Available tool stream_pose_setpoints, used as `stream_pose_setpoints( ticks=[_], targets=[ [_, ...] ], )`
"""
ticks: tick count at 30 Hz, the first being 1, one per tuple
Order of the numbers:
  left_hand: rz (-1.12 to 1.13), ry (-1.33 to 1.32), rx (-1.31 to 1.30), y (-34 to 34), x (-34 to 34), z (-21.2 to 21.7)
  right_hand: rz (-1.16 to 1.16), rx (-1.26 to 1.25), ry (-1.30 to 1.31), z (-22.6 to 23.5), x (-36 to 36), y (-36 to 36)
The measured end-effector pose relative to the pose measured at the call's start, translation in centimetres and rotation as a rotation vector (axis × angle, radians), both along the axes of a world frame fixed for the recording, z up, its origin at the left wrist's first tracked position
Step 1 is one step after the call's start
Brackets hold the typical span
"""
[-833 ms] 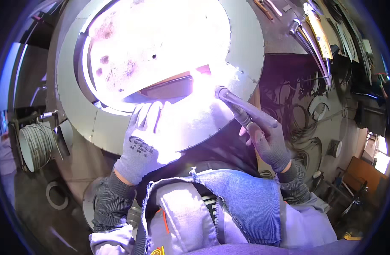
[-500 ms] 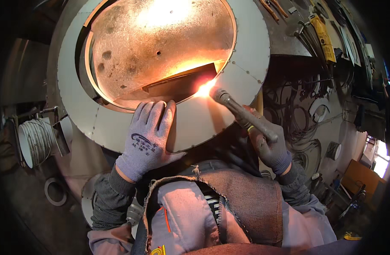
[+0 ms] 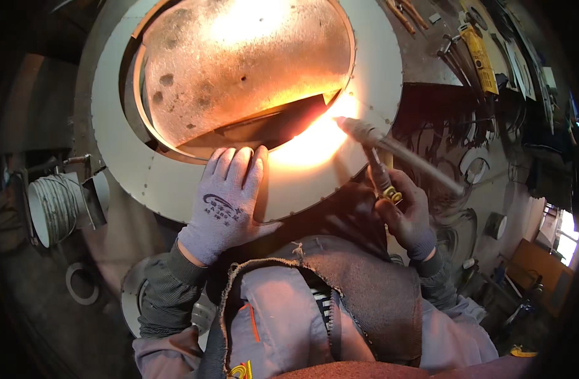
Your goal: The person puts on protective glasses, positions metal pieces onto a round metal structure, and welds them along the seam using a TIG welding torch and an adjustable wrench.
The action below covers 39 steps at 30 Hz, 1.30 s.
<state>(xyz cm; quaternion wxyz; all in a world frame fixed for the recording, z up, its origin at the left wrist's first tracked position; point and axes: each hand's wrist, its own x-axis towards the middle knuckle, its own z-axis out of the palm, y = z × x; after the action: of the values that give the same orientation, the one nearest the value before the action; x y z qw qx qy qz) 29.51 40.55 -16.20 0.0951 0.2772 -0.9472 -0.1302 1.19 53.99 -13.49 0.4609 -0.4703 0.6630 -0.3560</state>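
My left hand (image 3: 221,205), in a pale knitted glove, lies flat on a broad pale metal ring (image 3: 109,129), fingertips at its inner edge and thumb out to the right. In my gloved right hand (image 3: 406,211) is the handle of a welding torch (image 3: 368,136), with a yellow part by the fingers. The torch's nozzle points left at the ring's inner edge, where a white-orange glare hides the surface. A thin upright band (image 3: 139,95) curves inside the opening, with a gap beside it at the left. Behind it shows a spotted metal plate (image 3: 226,76), brightly lit.
A yellow hand tool (image 3: 479,60) and metal rods lie at the upper right. Dark hoses (image 3: 453,126) hang below them. On the left stands a white drum (image 3: 49,211) wound with cord. A flat grey ring (image 3: 82,284) lies lower left.
The torch has moved right and swung round, so its long back end now points to the lower right. The glare has spread wider. My left hand stays on the ring.
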Motion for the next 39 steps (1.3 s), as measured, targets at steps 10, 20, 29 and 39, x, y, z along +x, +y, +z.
stream_pose_setpoints(
  ticks=[10, 20, 29, 39],
  targets=[
    [0.107, 0.048, 0.025, 2.8, -2.3, 2.5, -0.429, 0.099, -0.419, 2.2, -1.0, 0.1],
    [0.173, 0.127, 0.135, 3.2, -5.7, 0.9, -0.487, -0.053, -0.386, -1.8, -5.4, -7.2],
    [0.081, -0.205, 0.044, 2.3, -0.9, 1.1, -0.368, -0.076, -0.200, -2.3, -4.5, -0.7],
    [0.030, -0.176, 0.038, 2.3, -0.5, 1.0, -0.033, -0.034, 0.186, -2.4, -3.0, 1.3]
  ],
)
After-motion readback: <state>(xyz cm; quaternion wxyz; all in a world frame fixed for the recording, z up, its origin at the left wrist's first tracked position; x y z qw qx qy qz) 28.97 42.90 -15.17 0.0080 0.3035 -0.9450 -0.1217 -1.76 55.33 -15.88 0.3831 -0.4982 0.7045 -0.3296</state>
